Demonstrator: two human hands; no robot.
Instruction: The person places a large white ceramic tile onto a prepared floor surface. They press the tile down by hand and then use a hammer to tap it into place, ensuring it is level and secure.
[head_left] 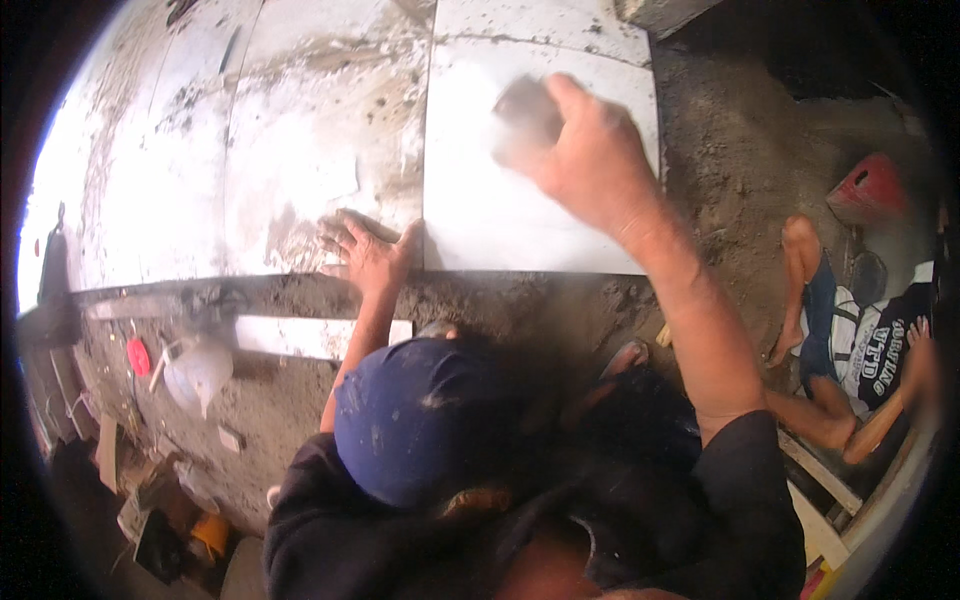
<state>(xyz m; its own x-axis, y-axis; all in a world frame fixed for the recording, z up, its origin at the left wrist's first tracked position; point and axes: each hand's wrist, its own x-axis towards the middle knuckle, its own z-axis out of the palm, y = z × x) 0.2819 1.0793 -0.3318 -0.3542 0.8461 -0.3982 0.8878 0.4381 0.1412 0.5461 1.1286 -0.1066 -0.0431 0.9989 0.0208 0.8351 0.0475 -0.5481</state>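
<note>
My right hand point(598, 150) is closed around a dark, blocky thing point(530, 110) over a large white tile point(530, 215). Motion smears that thing, so its kind cannot be made out, nor can I tell whether it touches the tile. My left hand point(375, 258) rests with its fingers spread on the near edge of a neighbouring mud-stained tile point(300, 190), just left of the joint with the white tile. Between my arms a blue-clothed knee point(415, 425) juts up, with smudges on it.
Bare dirt point(715, 170) borders the tiles on the right. A person point(850, 350) sits there near a red container point(868, 190). A pale strip point(285, 335), a whitish plastic container point(197, 375) and a red disc point(138, 357) lie at left. Boards point(820, 475) lie lower right.
</note>
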